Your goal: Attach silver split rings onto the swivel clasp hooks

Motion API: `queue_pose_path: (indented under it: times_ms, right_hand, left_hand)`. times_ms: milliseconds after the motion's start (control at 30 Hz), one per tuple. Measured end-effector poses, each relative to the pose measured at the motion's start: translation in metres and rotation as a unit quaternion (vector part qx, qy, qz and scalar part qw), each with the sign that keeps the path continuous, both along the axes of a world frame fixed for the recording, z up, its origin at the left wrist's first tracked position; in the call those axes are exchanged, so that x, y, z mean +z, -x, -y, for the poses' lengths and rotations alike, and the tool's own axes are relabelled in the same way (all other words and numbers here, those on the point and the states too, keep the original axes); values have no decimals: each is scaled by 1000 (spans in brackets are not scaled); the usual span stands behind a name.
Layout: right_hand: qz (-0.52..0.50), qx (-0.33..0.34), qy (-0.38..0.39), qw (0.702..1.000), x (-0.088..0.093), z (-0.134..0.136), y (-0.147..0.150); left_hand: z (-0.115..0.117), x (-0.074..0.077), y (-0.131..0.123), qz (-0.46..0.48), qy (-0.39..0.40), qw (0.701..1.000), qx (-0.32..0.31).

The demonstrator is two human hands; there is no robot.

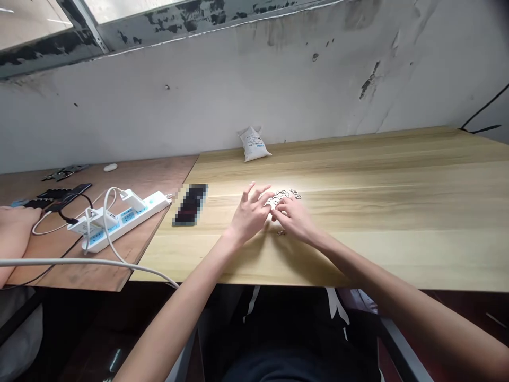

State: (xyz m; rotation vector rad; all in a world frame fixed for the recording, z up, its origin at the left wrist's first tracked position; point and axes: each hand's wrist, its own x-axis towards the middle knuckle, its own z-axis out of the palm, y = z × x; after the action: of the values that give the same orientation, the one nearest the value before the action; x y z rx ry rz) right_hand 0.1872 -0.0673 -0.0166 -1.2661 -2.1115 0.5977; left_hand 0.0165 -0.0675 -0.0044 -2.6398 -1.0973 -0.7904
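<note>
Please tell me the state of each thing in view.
Small metal pieces, loose heap.
Left hand, open, fingers spread beside the heap.
Right hand, fingers down on the heap, grip unclear.
Power strip, plugs in its sockets.
Phone, lying flat.
White sack, standing upright.

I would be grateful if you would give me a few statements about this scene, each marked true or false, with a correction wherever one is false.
1. The left hand has its fingers spread beside a heap of metal clasps. True.
2. The white power strip sits on the pale wood tabletop. False: it sits on the darker wooden table.
3. A white bag lies under the right hand. False: it stands away from the hands, by the wall at the tabletop's far edge.
4. Another person's hand rests on the darker wooden table. True.
</note>
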Motion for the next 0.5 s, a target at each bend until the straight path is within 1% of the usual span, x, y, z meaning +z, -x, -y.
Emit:
queue_pose_path:
  times_ms: [67,100,167,200,233,333,367,433,467,500]
  right_hand:
    - [4,-8,12,1000,3,-1,2]
    - [4,-4,17,1000,4,-1,2]
    - [7,6,20,1000,5,-4,-2]
    - [13,12,15,1000,6,-5,-6]
    - [22,22,3,1000,6,-5,-9]
    - [86,83,-85,989,4,-5,-21]
    - [99,95,-101,985,3,-5,-24]
    - [108,123,-116,980,1,-4,-30]
    - [111,139,-115,977,0,-5,-32]
    - [110,145,-112,977,-1,-7,-36]
  left_hand:
    - [-4,0,-5,-62,-80,995,15]
    - [-6,1,-6,-71,-104,992,24]
    - [-8,3,-3,-58,-109,992,41]
    - [-8,5,1,-46,-92,994,43]
    - [-6,6,7,-42,-58,996,46]
    - [8,8,35,-33,70,997,29]
    - [15,7,47,-18,99,994,37]
    - [30,5,71,20,145,985,92]
    - [36,3,81,26,162,979,125]
    - [40,0,89,28,167,975,144]
